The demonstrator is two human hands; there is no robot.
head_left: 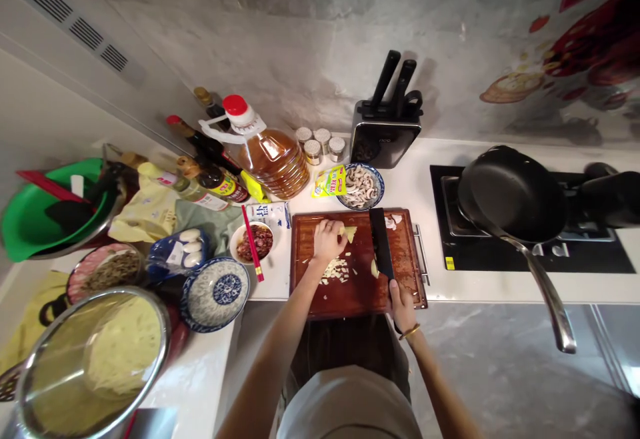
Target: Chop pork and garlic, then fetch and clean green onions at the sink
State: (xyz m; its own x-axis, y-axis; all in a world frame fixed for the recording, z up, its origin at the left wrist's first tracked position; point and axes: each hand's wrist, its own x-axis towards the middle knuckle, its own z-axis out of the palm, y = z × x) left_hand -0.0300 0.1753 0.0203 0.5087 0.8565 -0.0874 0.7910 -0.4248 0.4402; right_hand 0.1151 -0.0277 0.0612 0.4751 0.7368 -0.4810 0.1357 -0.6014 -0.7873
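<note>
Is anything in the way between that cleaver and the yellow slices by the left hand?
Nothing visible: only bare cutting board separates the cleaver in the right hand from the pale yellow slices at the left hand. One loose piece lies beside the cleaver, nearer the right hand, off that direct path.

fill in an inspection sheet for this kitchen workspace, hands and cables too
Surface: brown cutting board on a white counter.
Things in use: black knife over the board's right part; chopped pieces and pale yellow slices on the board.
Clutter: oil jug, sliced mushrooms, red chopsticks, blue-patterned bowl, behind and left.
Hands: left hand touches the slices, grip unclear; right hand holds the knife's handle.
Cables: nothing seen.
Surroundings: knife block before grey wall; frying pan on the hob, right.
</note>
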